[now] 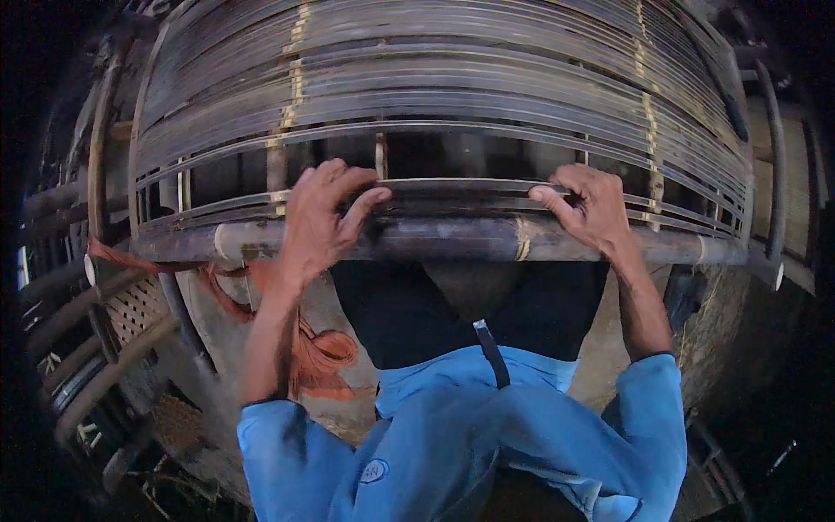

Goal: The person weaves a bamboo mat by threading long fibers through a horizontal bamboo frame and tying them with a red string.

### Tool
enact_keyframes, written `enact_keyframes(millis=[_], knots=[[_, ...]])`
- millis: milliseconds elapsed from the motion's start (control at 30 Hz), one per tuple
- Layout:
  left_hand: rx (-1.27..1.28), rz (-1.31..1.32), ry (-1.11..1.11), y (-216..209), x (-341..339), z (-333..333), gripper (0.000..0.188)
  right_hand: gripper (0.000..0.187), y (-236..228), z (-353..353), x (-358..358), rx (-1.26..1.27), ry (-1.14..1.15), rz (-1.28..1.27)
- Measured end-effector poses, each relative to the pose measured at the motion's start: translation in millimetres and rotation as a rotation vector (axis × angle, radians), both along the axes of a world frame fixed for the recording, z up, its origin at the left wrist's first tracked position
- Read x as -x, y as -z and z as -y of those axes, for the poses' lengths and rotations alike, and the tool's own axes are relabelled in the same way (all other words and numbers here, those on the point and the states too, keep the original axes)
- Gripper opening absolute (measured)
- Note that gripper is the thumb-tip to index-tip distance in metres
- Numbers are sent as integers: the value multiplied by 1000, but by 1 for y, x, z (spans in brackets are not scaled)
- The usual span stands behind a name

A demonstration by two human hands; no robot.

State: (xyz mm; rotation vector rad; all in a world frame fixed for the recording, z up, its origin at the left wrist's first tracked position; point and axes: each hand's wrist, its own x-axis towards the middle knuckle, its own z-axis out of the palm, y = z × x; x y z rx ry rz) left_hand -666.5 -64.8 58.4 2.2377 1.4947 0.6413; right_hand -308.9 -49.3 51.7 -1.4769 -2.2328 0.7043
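A wide rack of long, thin pale strips (pixel 435 104) stretches across in front of me. One thin strip (pixel 461 184) near its front edge runs crosswise between my hands. My left hand (pixel 329 213) has its thumb and index finger curled around the strip's left stretch. Farther right, my right hand (pixel 590 207) pinches the same strip between thumb and bent fingers. Both wrists lie over a thick dark bamboo pole (pixel 452 239) at the rack's near side. Beyond the held strip, a dark gap shows before the closer-set strips.
Yellowish bindings (pixel 294 87) cross the strips in columns. Upright poles (pixel 100 148) flank the rack. An orange-red cloth (pixel 326 352) hangs and lies in folds below, left of my legs. At lower left are stacked poles and a woven lattice panel (pixel 135 313).
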Motion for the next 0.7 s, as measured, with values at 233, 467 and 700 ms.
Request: enact_keyframes(millis=[233, 467, 700], knots=[[234, -15, -111, -3, 27, -7, 35, 35, -2, 4, -17, -87, 66, -107], [234, 54, -170, -1, 14, -12, 36, 38, 22, 7, -22, -403, 11, -34], [227, 45, -205, -9, 12, -6, 34, 39, 22, 14, -15, -478, 49, 24]])
